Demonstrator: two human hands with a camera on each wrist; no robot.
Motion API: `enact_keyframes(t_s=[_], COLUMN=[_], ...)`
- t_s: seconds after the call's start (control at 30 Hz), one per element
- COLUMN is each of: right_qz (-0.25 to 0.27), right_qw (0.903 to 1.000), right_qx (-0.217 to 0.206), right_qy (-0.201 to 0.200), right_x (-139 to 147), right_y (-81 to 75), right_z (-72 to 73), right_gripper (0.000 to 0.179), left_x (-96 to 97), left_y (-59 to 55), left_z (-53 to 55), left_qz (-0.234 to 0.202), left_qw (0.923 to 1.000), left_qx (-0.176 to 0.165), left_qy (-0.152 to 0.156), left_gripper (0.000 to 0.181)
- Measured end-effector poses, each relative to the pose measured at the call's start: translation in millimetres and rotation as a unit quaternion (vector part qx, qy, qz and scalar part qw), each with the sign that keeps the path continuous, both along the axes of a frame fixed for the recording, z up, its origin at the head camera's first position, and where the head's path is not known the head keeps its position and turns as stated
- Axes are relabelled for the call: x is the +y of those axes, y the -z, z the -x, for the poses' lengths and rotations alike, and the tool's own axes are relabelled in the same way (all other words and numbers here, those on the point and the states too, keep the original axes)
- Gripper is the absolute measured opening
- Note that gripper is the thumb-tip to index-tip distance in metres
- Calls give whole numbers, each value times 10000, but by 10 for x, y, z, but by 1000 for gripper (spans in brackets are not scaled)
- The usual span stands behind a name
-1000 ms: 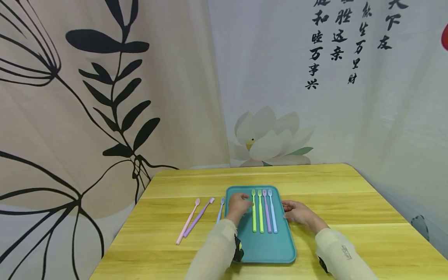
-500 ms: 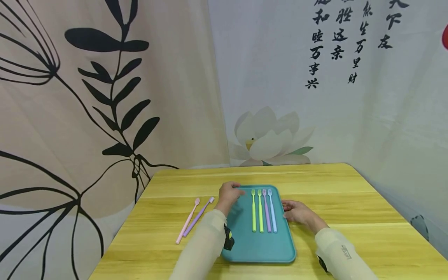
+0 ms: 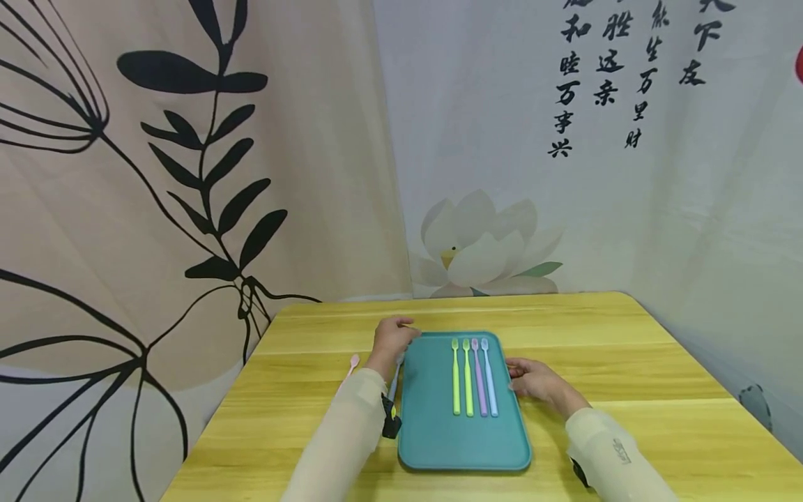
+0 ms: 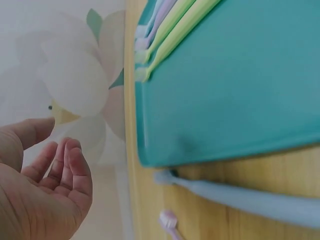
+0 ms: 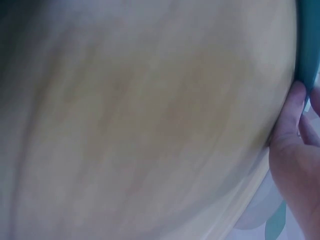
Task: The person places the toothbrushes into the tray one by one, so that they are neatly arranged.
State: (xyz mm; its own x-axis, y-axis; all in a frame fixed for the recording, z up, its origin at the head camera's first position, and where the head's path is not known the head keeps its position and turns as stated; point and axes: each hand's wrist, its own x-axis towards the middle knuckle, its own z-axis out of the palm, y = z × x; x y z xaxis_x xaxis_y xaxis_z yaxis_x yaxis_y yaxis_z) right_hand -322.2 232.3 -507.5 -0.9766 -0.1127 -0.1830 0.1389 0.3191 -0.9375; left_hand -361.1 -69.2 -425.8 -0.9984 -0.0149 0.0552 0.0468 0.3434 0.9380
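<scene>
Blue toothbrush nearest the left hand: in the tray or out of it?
Out. The left wrist view shows that blue toothbrush lying on the wooden table, outside the teal tray.

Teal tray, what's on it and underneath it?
On the teal tray lie two green toothbrushes, a purple toothbrush and a blue toothbrush, side by side. Whatever is underneath can't be seen; the tray covers the tabletop there.

Light is soft; the tabletop [image 5: 150, 120] blurs in the right-wrist view.
</scene>
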Motion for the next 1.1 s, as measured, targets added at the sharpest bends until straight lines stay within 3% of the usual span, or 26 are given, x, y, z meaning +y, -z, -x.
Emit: enact_keyframes(t_s=[0.63, 1.1], right_qz=[59, 133], right_qw=[10000, 9999], right_qx=[-34, -67], right_qy=[-72, -71], right_x=[12, 7], right_y=[0, -12], right_z=[9, 13], right_gripper=[59, 60], left_x=[-492, -1006], left_y=[-142, -12], left_z=[42, 67], left_qz=[-277, 25], left_qw=[9992, 9983], left_qx=[-24, -144], left_qy=[-273, -567], left_gripper=[34, 41])
